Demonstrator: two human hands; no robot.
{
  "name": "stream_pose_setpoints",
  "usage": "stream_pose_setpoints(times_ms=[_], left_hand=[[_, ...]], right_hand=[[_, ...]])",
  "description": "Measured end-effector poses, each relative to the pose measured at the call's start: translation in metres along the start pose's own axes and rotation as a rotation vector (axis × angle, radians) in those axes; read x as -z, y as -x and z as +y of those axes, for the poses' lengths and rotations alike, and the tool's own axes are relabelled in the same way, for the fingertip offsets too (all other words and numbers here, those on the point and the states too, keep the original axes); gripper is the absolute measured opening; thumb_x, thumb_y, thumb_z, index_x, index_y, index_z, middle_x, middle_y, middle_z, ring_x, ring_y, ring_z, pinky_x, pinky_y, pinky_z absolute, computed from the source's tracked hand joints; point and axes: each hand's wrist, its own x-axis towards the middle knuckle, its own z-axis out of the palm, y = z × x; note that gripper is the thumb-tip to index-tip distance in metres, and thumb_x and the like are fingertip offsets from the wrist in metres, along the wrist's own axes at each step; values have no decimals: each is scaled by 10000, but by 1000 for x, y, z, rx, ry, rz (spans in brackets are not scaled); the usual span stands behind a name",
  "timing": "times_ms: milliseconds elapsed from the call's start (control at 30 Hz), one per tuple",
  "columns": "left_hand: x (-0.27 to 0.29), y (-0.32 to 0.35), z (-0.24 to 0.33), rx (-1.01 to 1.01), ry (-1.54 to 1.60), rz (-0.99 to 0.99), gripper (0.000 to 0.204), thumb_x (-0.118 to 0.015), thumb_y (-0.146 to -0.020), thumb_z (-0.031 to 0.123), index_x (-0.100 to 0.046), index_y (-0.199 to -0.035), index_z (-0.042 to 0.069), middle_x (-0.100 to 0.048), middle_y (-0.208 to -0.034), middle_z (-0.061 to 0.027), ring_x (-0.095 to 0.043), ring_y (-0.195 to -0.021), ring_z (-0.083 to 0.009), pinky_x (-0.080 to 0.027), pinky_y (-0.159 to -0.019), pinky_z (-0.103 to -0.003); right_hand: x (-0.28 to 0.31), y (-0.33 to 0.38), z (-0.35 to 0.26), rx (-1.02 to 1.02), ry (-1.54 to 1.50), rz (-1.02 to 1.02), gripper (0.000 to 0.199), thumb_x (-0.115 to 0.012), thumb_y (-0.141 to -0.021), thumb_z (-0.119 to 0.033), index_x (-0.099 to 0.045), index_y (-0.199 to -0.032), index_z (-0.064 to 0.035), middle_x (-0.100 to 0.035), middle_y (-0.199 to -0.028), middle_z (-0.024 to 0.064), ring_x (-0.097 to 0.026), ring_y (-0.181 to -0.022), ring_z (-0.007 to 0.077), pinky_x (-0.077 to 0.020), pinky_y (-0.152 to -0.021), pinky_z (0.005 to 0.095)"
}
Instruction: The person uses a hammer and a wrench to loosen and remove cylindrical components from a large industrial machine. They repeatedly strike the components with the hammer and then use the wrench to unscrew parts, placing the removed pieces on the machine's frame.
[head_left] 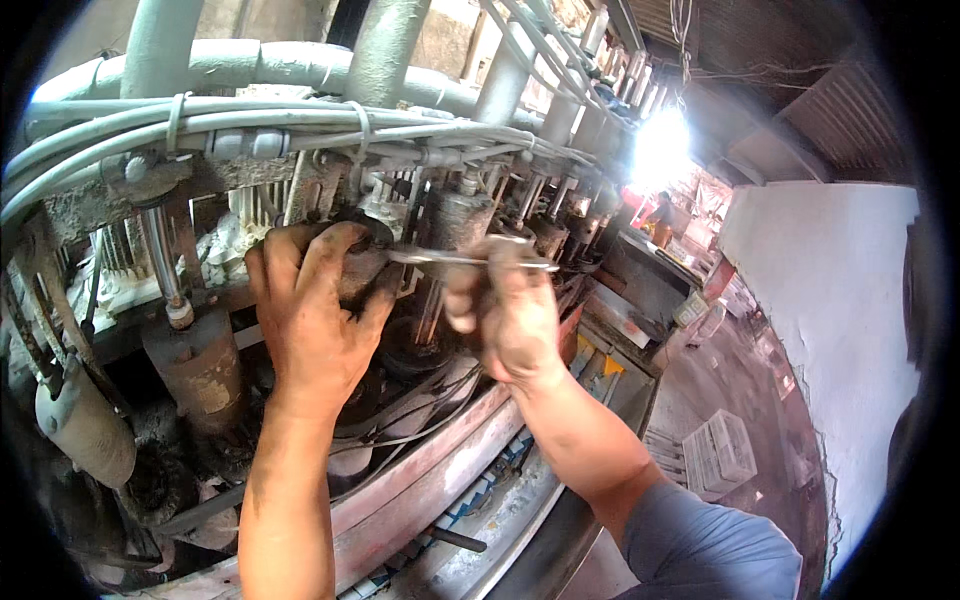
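My left hand (312,300) curls its fingers and thumb round a dark, grimy cylindrical machine part (362,272) that hangs under the machine's beam. A silvery wrench (425,256) lies level, its left end against that part beside my left fingertips. My right hand (515,315), smeared by motion, is closed round the wrench's right end. The exact spot where the wrench meets the part is too dark to make out.
Similar cylinders (195,365) on shiny rods stand in a curved row left and right. Pale hoses (300,118) and thick pipes (160,50) run above. A pinkish curved rim (420,455) lies below my wrists. A white crate (718,453) stands on the floor at right. A person (662,215) shows far off.
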Motion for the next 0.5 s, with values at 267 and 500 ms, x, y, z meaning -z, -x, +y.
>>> stream_pose_setpoints(times_ms=[267, 500], left_hand=[[2, 1, 4, -6, -12, -20, 494, -799, -613, 126, -634, -1079, 106, -502, -1001, -122, -461, -949, -335, -408, -816, -440], [5, 2, 0, 5, -2, -57, 508, -778, -626, 100, -637, -1114, 107, -510, -1021, -133, -464, -964, -339, -410, -826, -440]], right_hand=[[-14, 7, 4, 509, 755, -171, 254, -717, -848, -46, -642, -1083, 17, -710, -1010, 132, -698, -864, 191, -574, -693, 294], [-36, -2, 15, 819, 1020, -120, 226, -746, -814, -79, -658, -1013, -16, -710, -942, 108, -691, -772, 218, -547, -642, 311]])
